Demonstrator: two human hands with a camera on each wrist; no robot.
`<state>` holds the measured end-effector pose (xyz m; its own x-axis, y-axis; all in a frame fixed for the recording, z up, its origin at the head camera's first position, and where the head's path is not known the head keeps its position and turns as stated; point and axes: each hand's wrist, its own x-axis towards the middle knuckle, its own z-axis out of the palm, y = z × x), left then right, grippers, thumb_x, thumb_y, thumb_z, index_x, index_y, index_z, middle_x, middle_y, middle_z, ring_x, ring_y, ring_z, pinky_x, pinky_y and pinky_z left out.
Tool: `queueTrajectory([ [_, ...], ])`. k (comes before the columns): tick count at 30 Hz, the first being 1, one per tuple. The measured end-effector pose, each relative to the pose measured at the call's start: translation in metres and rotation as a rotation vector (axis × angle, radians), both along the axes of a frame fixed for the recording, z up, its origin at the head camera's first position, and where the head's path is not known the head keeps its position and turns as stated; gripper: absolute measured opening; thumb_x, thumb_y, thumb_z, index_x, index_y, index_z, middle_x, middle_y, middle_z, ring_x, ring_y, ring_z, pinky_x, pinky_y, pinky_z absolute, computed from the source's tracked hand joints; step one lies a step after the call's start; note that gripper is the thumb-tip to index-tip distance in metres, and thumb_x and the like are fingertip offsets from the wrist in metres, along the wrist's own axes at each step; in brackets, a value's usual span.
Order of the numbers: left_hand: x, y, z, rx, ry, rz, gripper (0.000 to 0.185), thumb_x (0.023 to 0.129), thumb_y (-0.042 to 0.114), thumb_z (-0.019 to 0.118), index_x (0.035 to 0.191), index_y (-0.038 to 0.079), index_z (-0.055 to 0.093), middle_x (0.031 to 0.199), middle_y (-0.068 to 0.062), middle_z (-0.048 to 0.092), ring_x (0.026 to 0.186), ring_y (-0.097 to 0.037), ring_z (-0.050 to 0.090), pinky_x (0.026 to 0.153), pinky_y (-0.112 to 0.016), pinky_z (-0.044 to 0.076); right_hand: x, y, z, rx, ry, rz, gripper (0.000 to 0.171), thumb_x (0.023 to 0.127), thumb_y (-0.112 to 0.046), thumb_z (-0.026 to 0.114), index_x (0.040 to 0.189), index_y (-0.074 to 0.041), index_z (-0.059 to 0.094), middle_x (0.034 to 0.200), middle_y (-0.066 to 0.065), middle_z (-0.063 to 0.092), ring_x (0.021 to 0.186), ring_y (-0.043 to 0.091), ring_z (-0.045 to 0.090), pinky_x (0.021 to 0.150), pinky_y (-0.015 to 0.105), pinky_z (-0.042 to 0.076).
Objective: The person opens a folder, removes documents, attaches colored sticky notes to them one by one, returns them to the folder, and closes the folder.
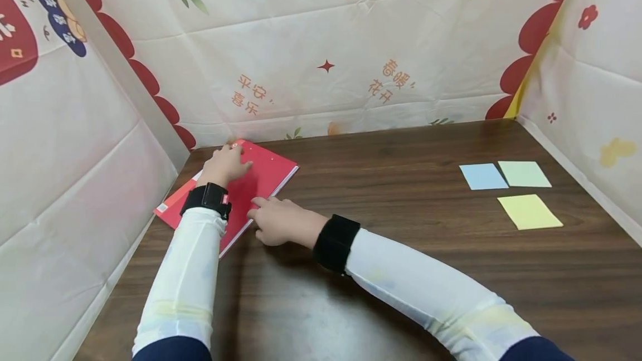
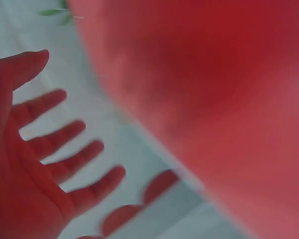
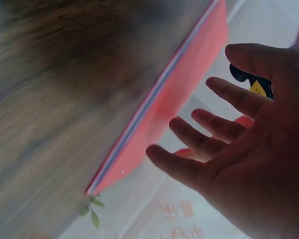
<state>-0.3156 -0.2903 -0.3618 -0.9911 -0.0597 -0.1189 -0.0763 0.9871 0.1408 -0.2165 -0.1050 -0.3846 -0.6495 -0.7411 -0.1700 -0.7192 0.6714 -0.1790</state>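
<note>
Red notebook (image 1: 261,174) lies under both open-fingered hands, left (image 1: 224,165) atop, right (image 1: 281,220) at its edge.

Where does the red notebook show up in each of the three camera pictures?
Head view: the red notebook lies far left on the wooden table, under the left hand, with the right hand at its near edge.
Left wrist view: it fills the right side, blurred.
Right wrist view: seen edge-on, centre.
Shared landmark: the printed backdrop behind it.
</note>
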Motion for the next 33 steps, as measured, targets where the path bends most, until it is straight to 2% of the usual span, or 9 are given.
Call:
queueTrajectory([
  [6,0.007,-0.016,-0.017,0.020,-0.264,0.207,0.086,0.108,0.052,0.047,0.165,-0.005,0.018,0.164,-0.041,0.020,0.153,-0.064,0.019,0.119,-0.078,0.032,0.004,-0.024,-0.018,0.097,-0.034,-0.013,0.066,0.104,-0.047,0.063,0.164,-0.033,0.041,0.177,-0.003,0.030,0.162,0.024,0.032,0.128,0.065,0.030],
  [10,0.019,-0.014,-0.015,0.044,-0.270,0.269,0.091,0.108,0.056,0.043,0.168,-0.002,0.008,0.170,-0.040,0.007,0.157,-0.064,0.012,0.120,-0.082,0.026,0.009,-0.030,-0.024,0.164,-0.049,-0.019,0.067,0.103,-0.054,0.060,0.165,-0.039,0.038,0.176,-0.008,0.030,0.165,0.023,0.028,0.128,0.071,0.021],
  [15,0.020,-0.010,-0.009,0.031,-0.303,0.234,0.091,0.108,0.057,0.043,0.167,-0.004,0.008,0.169,-0.040,0.008,0.156,-0.063,0.014,0.122,-0.077,0.029,0.010,-0.028,-0.025,0.187,-0.039,-0.020,0.065,0.104,-0.058,0.057,0.164,-0.039,0.040,0.176,-0.006,0.031,0.165,0.024,0.027,0.129,0.072,0.018],
  [18,0.018,-0.011,-0.006,-0.031,-0.338,0.171,0.084,0.109,0.057,0.042,0.163,-0.006,0.027,0.159,-0.038,0.033,0.147,-0.057,0.035,0.120,-0.067,0.039,0.011,-0.022,-0.023,0.195,-0.034,0.001,0.063,0.106,-0.058,0.054,0.164,-0.037,0.041,0.176,-0.004,0.031,0.165,0.025,0.029,0.129,0.071,0.017],
  [21,0.016,-0.012,-0.006,-0.100,-0.352,0.091,0.073,0.109,0.056,0.044,0.152,-0.003,0.051,0.134,-0.029,0.056,0.129,-0.045,0.053,0.111,-0.057,0.049,0.014,-0.011,-0.021,0.209,-0.042,0.017,0.065,0.106,-0.060,0.052,0.165,-0.035,0.040,0.177,-0.003,0.028,0.165,0.026,0.029,0.130,0.071,0.016],
  [23,0.015,-0.012,-0.007,-0.134,-0.339,0.039,0.067,0.109,0.054,0.047,0.146,0.000,0.059,0.127,-0.026,0.058,0.124,-0.043,0.054,0.107,-0.056,0.050,0.015,-0.001,-0.019,0.213,-0.064,0.018,0.069,0.105,-0.063,0.052,0.166,-0.035,0.036,0.178,-0.001,0.027,0.165,0.027,0.028,0.130,0.071,0.015],
  [26,0.016,-0.004,-0.012,-0.162,-0.293,-0.007,0.067,0.107,0.054,0.051,0.145,0.000,0.060,0.137,-0.033,0.051,0.130,-0.049,0.048,0.108,-0.059,0.050,0.016,0.018,-0.017,0.213,-0.099,0.012,0.074,0.104,-0.065,0.053,0.168,-0.036,0.030,0.178,0.002,0.026,0.165,0.029,0.026,0.130,0.072,0.013],
  [29,0.021,0.008,-0.017,-0.174,-0.244,-0.011,0.071,0.105,0.055,0.055,0.145,-0.003,0.059,0.144,-0.039,0.044,0.136,-0.053,0.043,0.108,-0.062,0.051,0.016,0.038,-0.018,0.208,-0.110,0.009,0.076,0.103,-0.066,0.051,0.169,-0.035,0.028,0.178,0.005,0.025,0.166,0.029,0.025,0.130,0.071,0.012],
  [33,0.030,0.023,-0.022,-0.173,-0.220,-0.016,0.073,0.103,0.057,0.057,0.146,-0.002,0.056,0.136,-0.036,0.052,0.135,-0.050,0.043,0.100,-0.057,0.057,0.019,0.062,-0.017,0.195,-0.100,0.015,0.075,0.104,-0.067,0.049,0.167,-0.028,0.037,0.177,0.008,0.028,0.166,0.027,0.025,0.130,0.072,0.013],
])
